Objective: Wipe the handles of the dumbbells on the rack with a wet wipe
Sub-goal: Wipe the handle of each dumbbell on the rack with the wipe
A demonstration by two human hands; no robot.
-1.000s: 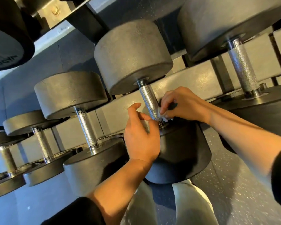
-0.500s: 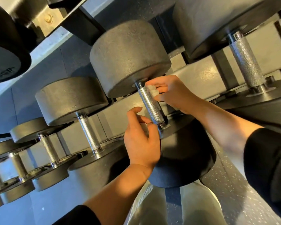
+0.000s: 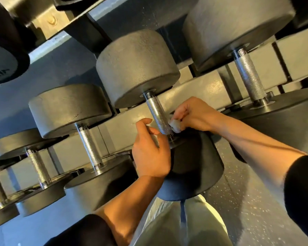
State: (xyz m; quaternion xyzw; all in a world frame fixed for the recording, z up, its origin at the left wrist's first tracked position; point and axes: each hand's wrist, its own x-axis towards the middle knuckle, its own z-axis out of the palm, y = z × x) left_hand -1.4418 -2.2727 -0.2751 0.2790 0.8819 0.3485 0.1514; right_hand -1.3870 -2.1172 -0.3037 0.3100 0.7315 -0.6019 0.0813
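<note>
While we look down at the rack, these are the things we can make out.

Right hand: our right hand (image 3: pixel 194 115) pinches a small white wet wipe (image 3: pixel 175 125) between curled fingers and holds it against the lower end of a knurled handle (image 3: pixel 157 116).

Left hand: our left hand (image 3: pixel 150 151) rests on the near head (image 3: pixel 194 167) of the same dumbbell, thumb raised and fingers loosely bent beside the handle; it grasps nothing that we can see.

Dumbbell being wiped: its grey far head (image 3: pixel 137 68) sits above the handle, and the dark near head lies below, toward us.

Wipe position: the wipe touches the handle just above the collar where it meets the near head.

Neighbouring dumbbells: one with a bare knurled handle (image 3: pixel 90 146) lies to the left, another (image 3: pixel 249 77) to the right, and smaller ones (image 3: pixel 37 166) continue further left.

Rack: a pale grey rail (image 3: pixel 203 89) runs behind the handles, and the dumbbells rest across it.

Writing: a dark dumbbell end (image 3: pixel 5 50) at upper left carries pale letters, but they are upside down, cut off and too blurred for us to read.

Clothing: we see black sleeves (image 3: pixel 300 192) and light trousers (image 3: pixel 167 226) below.

Floor: it is dark and speckled (image 3: pixel 252 210).
</note>
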